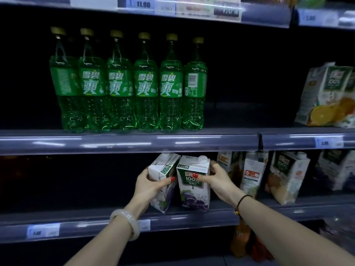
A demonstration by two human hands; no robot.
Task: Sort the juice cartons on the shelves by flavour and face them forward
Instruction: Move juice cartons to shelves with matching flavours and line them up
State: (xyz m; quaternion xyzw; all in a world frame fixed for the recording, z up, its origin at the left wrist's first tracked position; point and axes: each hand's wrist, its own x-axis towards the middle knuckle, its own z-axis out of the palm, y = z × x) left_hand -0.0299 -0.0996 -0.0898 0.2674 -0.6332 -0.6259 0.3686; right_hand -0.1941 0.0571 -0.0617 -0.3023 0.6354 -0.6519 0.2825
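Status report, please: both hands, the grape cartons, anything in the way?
Left hand grips angled grape carton. Right hand grips forward-facing grape carton beside it. Other cartons close on right.

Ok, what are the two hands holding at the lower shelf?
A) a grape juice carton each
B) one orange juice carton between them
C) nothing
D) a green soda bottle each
A: the left hand grips the tilted grape carton and the right hand grips the front-facing grape carton beside it, with purple grapes printed on both.
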